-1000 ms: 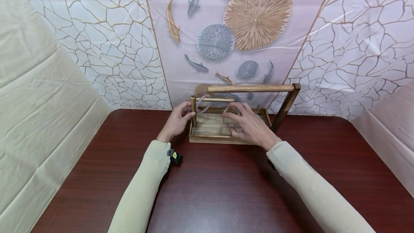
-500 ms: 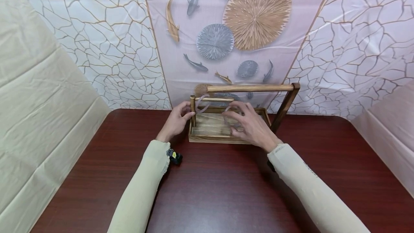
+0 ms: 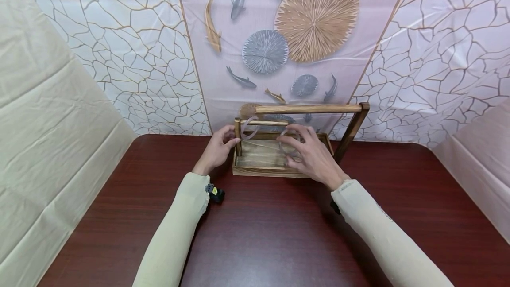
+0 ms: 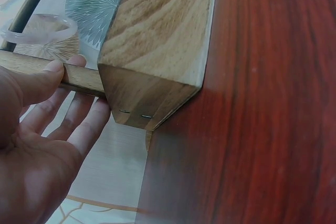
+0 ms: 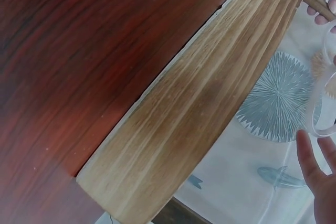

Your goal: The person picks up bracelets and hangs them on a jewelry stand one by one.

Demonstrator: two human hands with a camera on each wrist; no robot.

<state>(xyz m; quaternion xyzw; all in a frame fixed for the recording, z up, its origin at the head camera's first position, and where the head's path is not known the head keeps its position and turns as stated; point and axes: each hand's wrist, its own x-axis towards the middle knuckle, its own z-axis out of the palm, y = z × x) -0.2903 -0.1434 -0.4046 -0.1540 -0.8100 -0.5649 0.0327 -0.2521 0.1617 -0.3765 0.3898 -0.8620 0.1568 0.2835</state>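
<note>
A wooden jewellery stand (image 3: 263, 172) with a shallow tray base stands at the back of the table. My left hand (image 3: 215, 149) pinches its short left post (image 4: 84, 79) between thumb and fingers. A pale translucent bangle (image 3: 243, 130) hangs at the left end of the short crossbar (image 3: 272, 123), close to that post. Over the tray, my right hand (image 3: 312, 152) holds a second clear bangle (image 5: 313, 103) by its rim, near the free right end of the short crossbar. Part of the tray is hidden behind my right hand.
A longer, higher bar (image 3: 311, 109) runs left from the tall right post (image 3: 352, 129), above my right hand. The patterned cloth backdrop (image 3: 223, 101) rises right behind the stand. Dark red wooden tabletop (image 3: 255, 229) lies in front.
My right hand has shifted slightly to the right with the bangle, which now shows more as a full ring. My left hand and the hanging bangle have stayed in place.
</note>
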